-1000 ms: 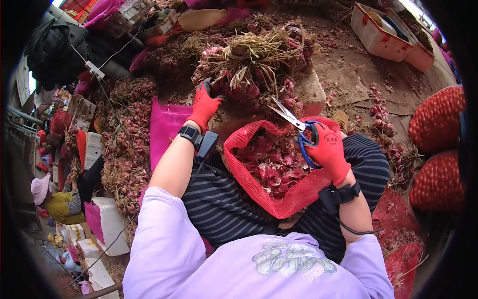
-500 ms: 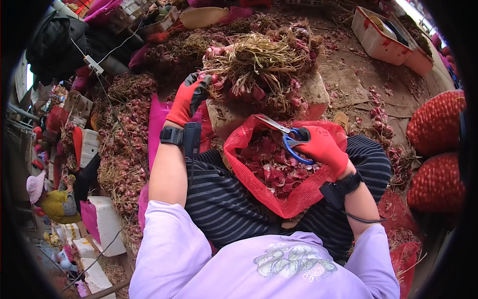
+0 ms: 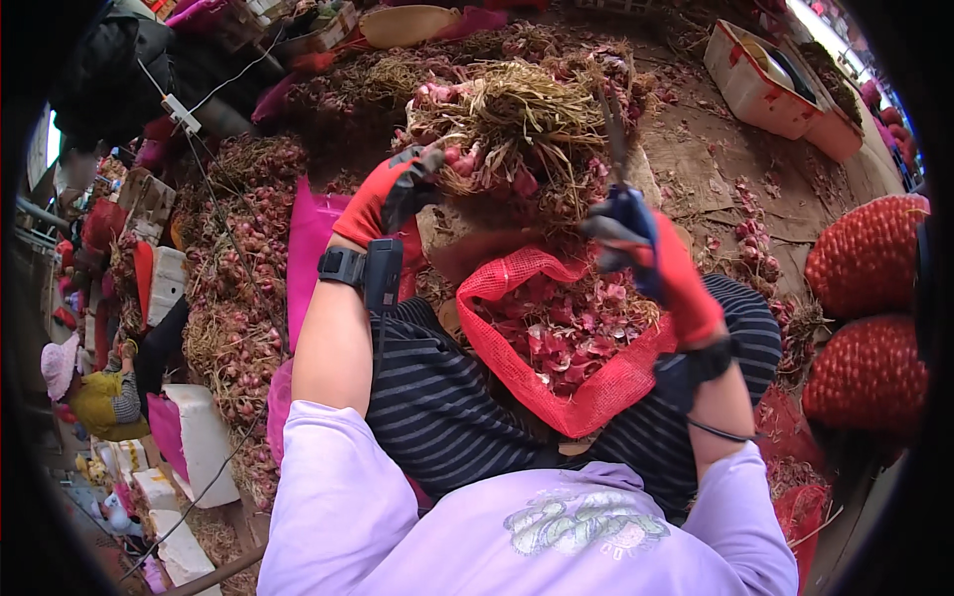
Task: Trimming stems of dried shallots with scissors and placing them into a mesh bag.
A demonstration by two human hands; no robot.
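A heap of dried-stem shallots (image 3: 527,109) lies on a pale block (image 3: 437,230) in front of me. My left hand (image 3: 396,194), in a red glove with dark fingers, is at the heap's near left edge, its fingers bent round bulbs there. My right hand (image 3: 661,263), gloved alike and smeared by motion, grips blue-handled scissors (image 3: 618,139). Their blades point away from me beside the heap's right side. Between my knees a red mesh bag (image 3: 621,397) gapes, holding loose purple-red shallot skins (image 3: 566,343); whether bulbs lie among them I cannot tell.
More stemmed shallots (image 3: 243,288) are piled along the left. Two full red mesh sacks (image 3: 865,253) stand at the right. A white foam box (image 3: 750,84) is at the far right. Beyond the left pile, a person in a pink hat (image 3: 60,366) sits near white foam boxes (image 3: 204,442).
My right hand has swung the scissors up and away from over the bag to the heap's right side. My left hand has shifted slightly right along the heap. The bag's far rim has sagged.
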